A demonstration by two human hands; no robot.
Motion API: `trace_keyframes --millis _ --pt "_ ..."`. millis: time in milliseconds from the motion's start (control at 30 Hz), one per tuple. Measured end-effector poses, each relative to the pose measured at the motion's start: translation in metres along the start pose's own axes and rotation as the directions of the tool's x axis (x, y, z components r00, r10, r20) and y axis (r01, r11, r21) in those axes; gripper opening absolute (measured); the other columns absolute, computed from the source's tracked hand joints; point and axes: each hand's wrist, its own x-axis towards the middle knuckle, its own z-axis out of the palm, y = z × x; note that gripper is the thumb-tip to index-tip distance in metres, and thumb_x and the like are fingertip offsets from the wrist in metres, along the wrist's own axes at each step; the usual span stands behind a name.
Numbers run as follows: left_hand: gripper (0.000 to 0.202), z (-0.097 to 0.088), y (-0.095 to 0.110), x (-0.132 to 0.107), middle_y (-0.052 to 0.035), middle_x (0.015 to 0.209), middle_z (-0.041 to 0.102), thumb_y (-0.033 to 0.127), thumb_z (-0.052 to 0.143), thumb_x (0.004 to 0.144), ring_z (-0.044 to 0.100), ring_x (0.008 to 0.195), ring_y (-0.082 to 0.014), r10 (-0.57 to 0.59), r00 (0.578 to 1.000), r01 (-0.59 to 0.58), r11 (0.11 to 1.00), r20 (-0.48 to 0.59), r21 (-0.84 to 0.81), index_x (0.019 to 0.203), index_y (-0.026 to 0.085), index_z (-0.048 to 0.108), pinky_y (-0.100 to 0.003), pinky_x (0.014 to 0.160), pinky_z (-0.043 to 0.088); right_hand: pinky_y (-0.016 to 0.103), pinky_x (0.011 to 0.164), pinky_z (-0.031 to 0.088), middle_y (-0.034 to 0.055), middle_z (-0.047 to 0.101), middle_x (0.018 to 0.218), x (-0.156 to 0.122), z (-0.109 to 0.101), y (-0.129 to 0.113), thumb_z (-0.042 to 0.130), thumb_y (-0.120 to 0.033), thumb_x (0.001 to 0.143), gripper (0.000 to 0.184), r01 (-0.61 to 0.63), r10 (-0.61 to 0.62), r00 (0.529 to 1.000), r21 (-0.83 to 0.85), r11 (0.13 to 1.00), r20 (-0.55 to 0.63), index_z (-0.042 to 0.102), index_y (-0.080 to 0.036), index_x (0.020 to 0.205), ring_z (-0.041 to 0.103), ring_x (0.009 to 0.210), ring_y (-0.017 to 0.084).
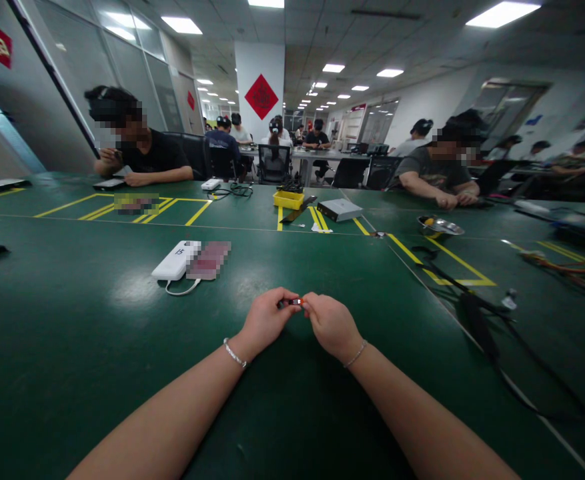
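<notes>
My left hand (267, 320) and my right hand (329, 323) meet just above the green table (72, 347), both pinched on one small dark part with an orange-red tip (295, 302). The fingers of each hand are curled closed around an end of it. Each wrist wears a thin bracelet. What the part is cannot be made out at this size.
A white power bank (176, 261) with a cable lies to the left ahead. A yellow tray (288, 199), a grey box (339, 209) and a metal dish (439, 227) sit farther back. Black cables (477, 313) trail on the right. Other people sit across the table.
</notes>
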Motion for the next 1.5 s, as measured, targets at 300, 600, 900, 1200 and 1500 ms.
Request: trace_keyframes --millis 300,600,900,1200,1500 --pt "0.013 0.000 0.001 -0.001 0.0013 0.072 0.061 0.021 0.060 0.068 0.054 0.066 -0.0124 -0.025 1.000 0.025 1.000 -0.002 -0.006 0.081 0.020 0.062 -0.024 0.062 0.040 0.026 0.059 0.029 0.0052 0.057 0.068 0.000 0.003 -0.006 0.029 -0.019 0.084 0.021 -0.024 0.025 0.999 -0.031 0.999 0.035 0.048 -0.019 0.075 0.050 0.064 0.016" --pt "0.009 0.003 -0.003 -0.002 0.0027 0.072 0.057 0.020 0.057 0.070 0.052 0.067 -0.0111 0.017 1.000 -0.018 1.000 0.025 0.022 0.078 0.019 0.053 -0.023 0.061 0.039 0.028 0.068 0.038 0.0085 0.060 0.081 -0.002 0.004 -0.012 0.036 -0.018 0.080 0.021 0.039 -0.035 0.999 -0.159 0.987 0.032 0.052 -0.015 0.093 0.053 0.075 0.019" --pt "0.010 0.000 -0.001 0.001 0.0021 0.075 0.057 0.024 0.053 0.075 0.051 0.067 -0.0103 0.041 0.999 -0.041 0.999 -0.008 0.010 0.084 0.019 0.055 -0.022 0.062 0.040 0.032 0.083 0.043 0.0146 0.055 0.109 -0.002 0.014 -0.011 0.032 -0.014 0.079 0.047 0.096 -0.095 0.994 0.007 0.995 -0.055 0.032 -0.006 0.126 0.053 0.095 0.019" --pt "0.013 0.000 -0.008 0.004 0.0008 0.075 0.059 0.025 0.055 0.075 0.052 0.071 -0.0119 0.074 0.997 -0.074 0.996 0.019 0.044 0.085 0.021 0.062 -0.023 0.066 0.040 0.030 0.078 0.044 0.0099 0.061 0.100 0.001 0.010 0.003 0.036 -0.025 0.084 0.032 0.110 -0.112 0.993 -0.054 0.992 -0.041 0.048 -0.014 0.112 0.056 0.089 0.018" --pt "0.027 0.001 -0.002 0.001 -0.0002 0.093 0.063 0.027 0.046 0.079 0.056 0.086 -0.0140 0.059 0.984 -0.068 0.996 0.171 0.051 0.104 0.024 0.057 -0.026 0.078 0.042 0.024 0.064 0.041 0.0034 0.062 0.079 0.004 0.002 0.008 0.037 -0.021 0.082 0.018 -0.074 0.076 0.997 -0.129 0.989 0.011 0.051 -0.020 0.093 0.058 0.073 0.015"
